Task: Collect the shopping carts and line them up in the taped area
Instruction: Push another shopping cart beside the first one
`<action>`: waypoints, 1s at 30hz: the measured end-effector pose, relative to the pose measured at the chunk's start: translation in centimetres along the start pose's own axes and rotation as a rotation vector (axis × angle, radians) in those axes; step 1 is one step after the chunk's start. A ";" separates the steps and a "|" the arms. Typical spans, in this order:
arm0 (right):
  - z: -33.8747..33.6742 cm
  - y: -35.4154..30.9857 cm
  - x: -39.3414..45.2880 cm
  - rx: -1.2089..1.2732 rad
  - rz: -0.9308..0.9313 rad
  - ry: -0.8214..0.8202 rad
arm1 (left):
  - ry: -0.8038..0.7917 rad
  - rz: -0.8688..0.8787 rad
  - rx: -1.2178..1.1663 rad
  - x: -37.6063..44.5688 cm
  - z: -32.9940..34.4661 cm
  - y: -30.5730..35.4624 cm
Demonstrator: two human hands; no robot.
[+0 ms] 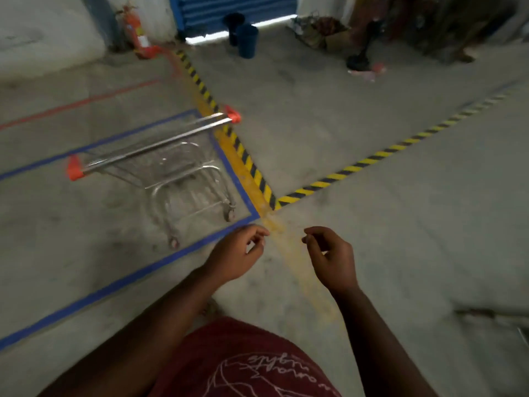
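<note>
Head view
Cart [160, 164]: one, inside blue tape [120, 285], by its corner, beside the striped tape [246, 159]
Left hand [237, 253]: fingers loosely curled, empty
Right hand [332, 256]: loosely curled, empty
Step, judged: fetch next cart; nest it squarely behind this one, wheels inside the tape

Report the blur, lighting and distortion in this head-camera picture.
Head view: motion blur smears the shopping cart and the clutter at top right; both hands look sharper. Lighting is dim, with a bright strip under the blue shutter. Wide-angle distortion bends the edges.
</note>
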State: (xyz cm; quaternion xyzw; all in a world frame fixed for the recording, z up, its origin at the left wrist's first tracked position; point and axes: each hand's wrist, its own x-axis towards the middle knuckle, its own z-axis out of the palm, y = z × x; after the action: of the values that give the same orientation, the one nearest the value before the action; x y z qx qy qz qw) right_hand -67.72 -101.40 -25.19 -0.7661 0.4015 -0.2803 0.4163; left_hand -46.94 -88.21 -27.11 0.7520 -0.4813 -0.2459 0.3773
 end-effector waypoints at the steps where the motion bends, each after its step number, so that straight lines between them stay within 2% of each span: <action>1: -3.1 1.1 -1.9 -0.014 0.028 0.026 | -0.036 0.035 -0.014 0.1 2.6 2.3; 5: -15.1 4.5 -8.6 -0.093 0.135 0.151 | -0.205 0.181 -0.108 0.0 12.3 12.5; 9: -24.7 6.9 -14.6 -0.087 0.277 0.336 | -0.453 0.281 -0.087 -0.6 20.6 20.6; 18: -37.3 14.1 -25.4 -0.011 0.554 0.694 | -0.826 0.509 -0.030 -1.3 38.4 32.5; 24: -47.7 20.3 -25.6 -0.064 0.608 0.835 | -0.930 0.581 -0.102 2.7 51.4 40.7; 30: -57.6 24.4 -22.8 -0.053 0.642 0.846 | -1.050 0.698 -0.104 6.8 62.7 50.7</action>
State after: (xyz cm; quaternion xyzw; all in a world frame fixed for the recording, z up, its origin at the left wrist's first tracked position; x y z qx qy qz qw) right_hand -132.92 -113.85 -19.81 -0.4348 0.7556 -0.4132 0.2632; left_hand -117.36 -127.92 -23.66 0.3106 -0.8066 -0.4677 0.1848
